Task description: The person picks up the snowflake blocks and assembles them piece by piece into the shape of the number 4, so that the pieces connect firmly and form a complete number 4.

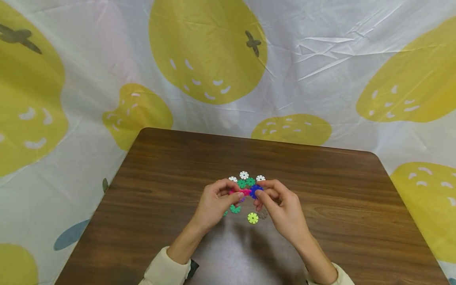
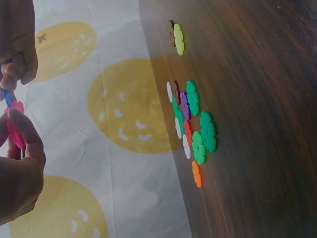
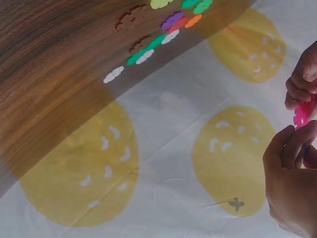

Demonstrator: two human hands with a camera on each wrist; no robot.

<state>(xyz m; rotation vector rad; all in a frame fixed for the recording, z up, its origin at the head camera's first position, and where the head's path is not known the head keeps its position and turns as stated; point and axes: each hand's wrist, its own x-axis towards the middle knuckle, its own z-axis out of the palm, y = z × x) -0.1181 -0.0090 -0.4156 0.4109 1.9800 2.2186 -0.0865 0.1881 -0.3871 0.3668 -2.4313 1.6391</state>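
Note:
Over the middle of the table, both hands are raised close together. My left hand [image 1: 213, 206] pinches a pink notched disc [image 1: 246, 192] between thumb and fingers. A blue notched disc [image 1: 255, 191] is pinched by my right hand [image 1: 287, 213], its thumb on the near face. Pink and blue meet at their edges; whether their slots interlock I cannot tell. In the left wrist view the pink disc [image 2: 17, 130] sits just below the blue one [image 2: 7, 97]. The right wrist view shows the pink disc [image 3: 301, 114] between the hands, with the blue one hidden by fingers.
Loose notched discs lie on the wooden table [image 1: 171, 178] beneath and beyond the hands: a yellow-green one [image 1: 253, 218], a brown one [image 1: 263, 214], an orange one [image 2: 197, 173], a purple one [image 2: 185, 105], several white and green. A patterned cloth [image 1: 313, 79] hangs behind the table.

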